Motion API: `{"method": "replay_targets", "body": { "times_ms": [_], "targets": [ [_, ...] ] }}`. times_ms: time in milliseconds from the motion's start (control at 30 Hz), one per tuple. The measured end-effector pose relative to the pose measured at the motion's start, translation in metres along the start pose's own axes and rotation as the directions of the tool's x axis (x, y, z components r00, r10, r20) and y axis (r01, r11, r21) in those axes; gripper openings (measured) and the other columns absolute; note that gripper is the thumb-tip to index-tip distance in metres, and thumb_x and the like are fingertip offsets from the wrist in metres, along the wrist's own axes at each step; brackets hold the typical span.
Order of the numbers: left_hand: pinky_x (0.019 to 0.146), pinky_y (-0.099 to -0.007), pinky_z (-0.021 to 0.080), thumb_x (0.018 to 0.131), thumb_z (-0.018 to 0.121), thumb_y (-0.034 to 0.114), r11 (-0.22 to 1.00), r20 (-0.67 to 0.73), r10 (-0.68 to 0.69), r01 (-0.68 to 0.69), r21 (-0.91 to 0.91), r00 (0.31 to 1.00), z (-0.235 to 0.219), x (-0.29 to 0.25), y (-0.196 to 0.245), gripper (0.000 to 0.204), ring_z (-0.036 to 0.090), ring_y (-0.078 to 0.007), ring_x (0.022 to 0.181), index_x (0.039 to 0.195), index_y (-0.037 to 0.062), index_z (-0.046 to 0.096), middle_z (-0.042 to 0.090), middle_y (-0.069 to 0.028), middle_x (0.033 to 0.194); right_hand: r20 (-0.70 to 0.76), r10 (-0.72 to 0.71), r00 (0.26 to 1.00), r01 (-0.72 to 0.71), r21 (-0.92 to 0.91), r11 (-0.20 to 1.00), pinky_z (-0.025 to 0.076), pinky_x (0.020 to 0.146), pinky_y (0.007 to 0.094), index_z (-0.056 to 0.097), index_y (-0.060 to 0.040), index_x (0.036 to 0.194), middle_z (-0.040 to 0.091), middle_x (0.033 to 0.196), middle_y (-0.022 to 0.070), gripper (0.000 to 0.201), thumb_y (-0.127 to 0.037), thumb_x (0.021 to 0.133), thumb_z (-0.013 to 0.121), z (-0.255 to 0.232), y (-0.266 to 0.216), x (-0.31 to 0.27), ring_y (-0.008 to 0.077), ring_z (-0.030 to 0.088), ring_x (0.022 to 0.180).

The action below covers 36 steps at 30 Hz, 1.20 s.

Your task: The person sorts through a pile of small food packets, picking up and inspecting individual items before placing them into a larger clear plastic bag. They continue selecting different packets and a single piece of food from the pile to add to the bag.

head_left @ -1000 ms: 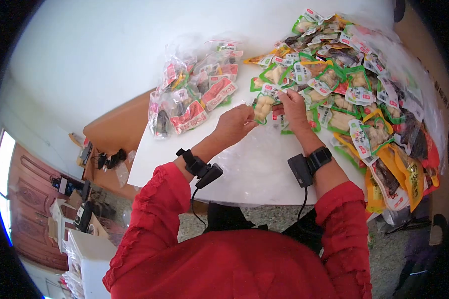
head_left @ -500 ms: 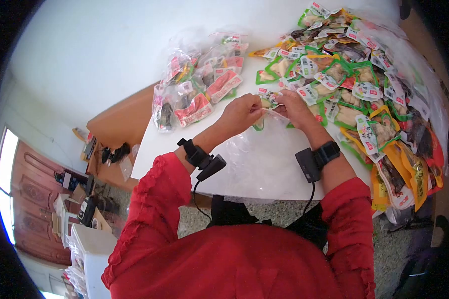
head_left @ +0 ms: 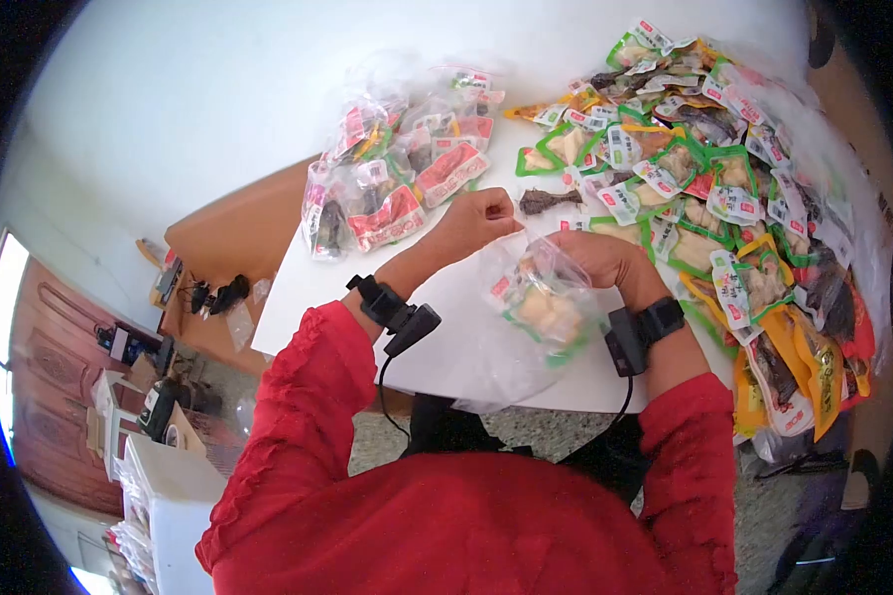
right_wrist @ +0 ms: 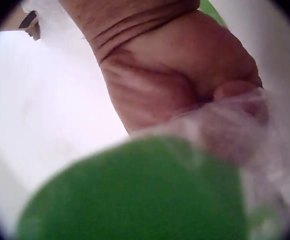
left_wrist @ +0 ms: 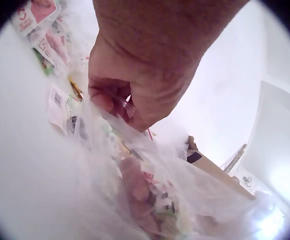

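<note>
A clear plastic bag (head_left: pixel 511 342) hangs between both hands over the front of the table. Inside it, a green-edged food packet (head_left: pixel 548 313) with pale contents shows through the film. The left hand (head_left: pixel 478 223) pinches the bag's upper edge between thumb and curled fingers. At the opposite side of the bag's mouth, the right hand (head_left: pixel 595 260) grips the film. In the right wrist view, film covers the right hand's fingertips (right_wrist: pixel 235 95), and a large green packet edge (right_wrist: pixel 135 195) fills the foreground.
A large heap of food packets (head_left: pixel 704 213) covers the table's right side. Filled clear bags (head_left: pixel 397 169) lie at the back left. A dark packet (head_left: pixel 549 201) lies just beyond the hands. The white table's (head_left: pixel 308 307) front edge is close to the person.
The green-edged packet, earlier held between the hands, has gone down into the clear bag. The right hand has come nearer the body, and the dark packet on the table has come into sight.
</note>
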<state>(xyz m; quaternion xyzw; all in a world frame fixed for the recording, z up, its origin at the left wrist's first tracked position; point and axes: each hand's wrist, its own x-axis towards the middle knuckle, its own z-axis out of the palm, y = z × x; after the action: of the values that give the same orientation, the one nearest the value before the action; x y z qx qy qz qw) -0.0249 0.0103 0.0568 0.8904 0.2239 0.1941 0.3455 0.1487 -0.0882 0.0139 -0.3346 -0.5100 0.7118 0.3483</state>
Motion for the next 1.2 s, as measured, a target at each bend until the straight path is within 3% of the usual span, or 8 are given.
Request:
{"method": "replay_targets", "body": {
  "times_ms": [100,333,533,600,700,733,800,1200],
  "targets": [
    [0.057,-0.0229,0.037,0.073,0.059,0.011,0.999,-0.044,0.038,-0.039,-0.022,0.998,0.003,0.006,0.0,0.015,0.041,-0.007,0.063,0.069,0.0022,0.047,0.044,0.0006,0.065,-0.039,-0.046,0.998,0.029,-0.36,0.932,0.041,0.059,0.0194,0.057,-0.0046,0.088,0.055,0.077,-0.0011,0.02,-0.024,0.081,0.053,0.009,-0.011,-0.006,0.0065,0.05,0.066],
    [0.061,-0.0229,0.04,0.074,0.056,0.009,0.981,-0.157,0.139,-0.158,-0.115,0.978,0.006,0.025,0.013,0.009,0.045,-0.0075,0.066,0.074,0.002,0.051,0.048,0.0002,0.067,-0.222,0.004,0.975,-0.052,-0.21,0.976,0.037,0.051,0.0183,0.058,-0.0062,0.081,0.052,0.07,-0.0034,0.019,-0.025,0.078,0.056,0.0,0.004,0.007,0.0046,0.047,0.061],
    [0.061,-0.0228,0.041,0.075,0.052,0.009,0.99,-0.111,0.05,-0.064,-0.124,0.993,0.021,0.022,0.004,0.009,0.048,-0.0067,0.067,0.082,0.0025,0.053,0.05,0.0001,0.072,-0.143,-0.272,0.952,0.172,-0.484,0.858,0.038,0.044,0.022,0.061,-0.0037,0.087,0.056,0.067,0.0005,0.019,-0.017,0.074,0.054,-0.004,0.002,0.007,0.0074,0.049,0.057],
    [0.062,-0.023,0.041,0.075,0.05,0.008,0.963,-0.093,0.024,-0.048,-0.264,0.995,0.022,0.023,-0.006,0.011,0.048,-0.0073,0.069,0.085,0.0027,0.052,0.05,-0.0004,0.075,-0.49,-0.285,0.824,0.071,-0.411,0.909,0.042,0.049,0.025,0.06,-0.0034,0.084,0.056,0.067,0.0027,0.017,-0.016,0.073,0.056,-0.001,-0.007,0.007,0.0085,0.051,0.059],
    [0.064,-0.0232,0.042,0.076,0.046,0.008,0.86,-0.051,0.01,-0.035,-0.509,0.999,0.026,0.021,-0.019,0.017,0.05,-0.0086,0.071,0.092,0.0034,0.049,0.051,-0.0012,0.08,-0.637,-0.551,0.539,0.079,-0.613,0.786,0.043,0.054,0.0294,0.057,-0.0043,0.086,0.056,0.066,0.0051,0.017,-0.012,0.071,0.055,-0.004,-0.017,0.002,0.0146,0.055,0.063],
    [0.065,-0.0232,0.042,0.077,0.044,0.008,0.791,-0.03,0.027,-0.04,-0.611,0.999,0.028,0.019,-0.021,0.019,0.05,-0.0094,0.072,0.095,0.0038,0.048,0.05,-0.0015,0.082,-0.635,-0.546,0.546,0.069,-0.616,0.785,0.043,0.054,0.0294,0.057,-0.0043,0.086,0.056,0.066,0.0051,0.017,-0.012,0.071,0.055,-0.009,-0.018,0.0,0.0146,0.055,0.063],
    [0.066,-0.0234,0.042,0.078,0.042,0.009,0.748,-0.009,0.054,-0.047,-0.662,0.998,0.033,0.017,-0.024,0.019,0.05,-0.0101,0.073,0.096,0.0042,0.048,0.05,-0.002,0.083,-0.412,-0.845,0.339,-0.504,-0.839,0.207,0.044,0.063,0.034,0.054,-0.0057,0.089,0.056,0.073,0.0074,0.02,-0.009,0.069,0.054,-0.021,-0.019,-0.008,0.0223,0.056,0.079],
    [0.053,-0.0181,0.041,0.084,0.042,0.016,0.66,0.042,-0.097,0.095,-0.745,0.994,0.051,0.008,-0.031,0.013,0.046,-0.0037,0.063,0.089,0.0078,0.051,0.049,0.0018,0.072,-0.63,-0.57,0.528,-0.825,-0.54,-0.168,0.034,0.081,0.0514,0.05,-0.0105,0.107,0.038,0.12,0.011,0.043,-0.005,0.065,0.057,-0.022,-0.018,-0.054,0.0297,0.028,0.118]
  ]
}}
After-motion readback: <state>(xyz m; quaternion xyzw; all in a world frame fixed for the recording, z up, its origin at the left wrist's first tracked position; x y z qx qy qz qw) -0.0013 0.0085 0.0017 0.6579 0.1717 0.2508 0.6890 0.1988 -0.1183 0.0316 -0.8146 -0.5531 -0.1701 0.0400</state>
